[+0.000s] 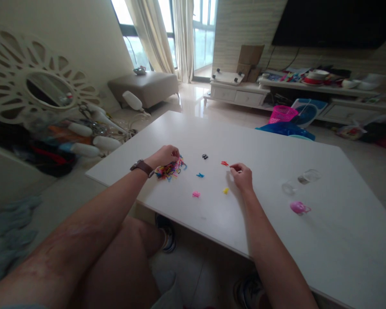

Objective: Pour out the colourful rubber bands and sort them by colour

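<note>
A mixed heap of small, thin, many-coloured pieces (169, 172), perhaps rubber bands, lies on the white table (276, 150). My left hand (166, 157), with a brown-strapped watch on the wrist, is over the heap's far edge, its fingers curled together. My right hand (242, 176) is in a pinch just right of a small red cluster (224, 163); anything between the fingertips is too small to make out. Separate little clusters lie between the hands: black (205, 157), blue (200, 175), pink (196, 194) and yellow (225, 191).
On the table's right side are a clear jar (309, 176) lying on its side, a clear round piece (288, 187) and a pink cup-like object (299, 208). A pink basket (282, 114) stands beyond the far edge. White lamp-like parts (106, 143) crowd the left.
</note>
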A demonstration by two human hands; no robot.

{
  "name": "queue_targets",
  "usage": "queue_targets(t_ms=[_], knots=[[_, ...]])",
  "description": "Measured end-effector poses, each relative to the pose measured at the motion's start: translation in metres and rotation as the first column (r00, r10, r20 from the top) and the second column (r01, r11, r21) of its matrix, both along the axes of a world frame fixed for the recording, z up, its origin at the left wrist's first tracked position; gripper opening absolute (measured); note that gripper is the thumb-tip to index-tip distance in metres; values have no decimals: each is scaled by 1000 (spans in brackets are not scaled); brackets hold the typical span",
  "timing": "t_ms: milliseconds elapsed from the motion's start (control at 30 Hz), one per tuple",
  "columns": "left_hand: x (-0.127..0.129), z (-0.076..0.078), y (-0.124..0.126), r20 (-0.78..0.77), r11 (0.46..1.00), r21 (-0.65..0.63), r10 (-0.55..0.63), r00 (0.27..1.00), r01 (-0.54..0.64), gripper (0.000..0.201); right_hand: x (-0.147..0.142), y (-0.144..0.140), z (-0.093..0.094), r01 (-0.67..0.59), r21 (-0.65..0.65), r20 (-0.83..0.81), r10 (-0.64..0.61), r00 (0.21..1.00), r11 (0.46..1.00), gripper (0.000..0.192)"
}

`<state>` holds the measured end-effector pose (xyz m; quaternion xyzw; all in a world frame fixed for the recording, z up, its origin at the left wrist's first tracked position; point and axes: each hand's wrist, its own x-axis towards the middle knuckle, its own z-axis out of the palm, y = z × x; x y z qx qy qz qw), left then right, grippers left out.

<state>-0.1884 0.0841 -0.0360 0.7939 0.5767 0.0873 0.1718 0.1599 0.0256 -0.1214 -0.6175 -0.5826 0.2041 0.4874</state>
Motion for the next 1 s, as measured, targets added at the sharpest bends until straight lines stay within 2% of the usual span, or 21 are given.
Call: queue_targets(t_ms=[167,300,500,767,1000], knots=[[4,-1,-3,29,999,-7,-37,999,37,19,-1,0,2,6,-5,4,-6,1000,1000,21],[15,1,-12,61,989,-92,-114,992,119,20,0,0,1,4,-13,4,-4,1000,1000,20],[34,3,-22,0,969,-163,-190,982,188,21,1,1,-1,1,-18,12,-1,1000,1000,21],[31,0,-19,-54,966,-184,-193,980,180,25,0,0,2,0,-19,13,0,1000,1000,21],[19,-6,-14,13,967,-213,-142,990,141,31,0,1,-1,-7,-16,5,7,1000,1000,20]])
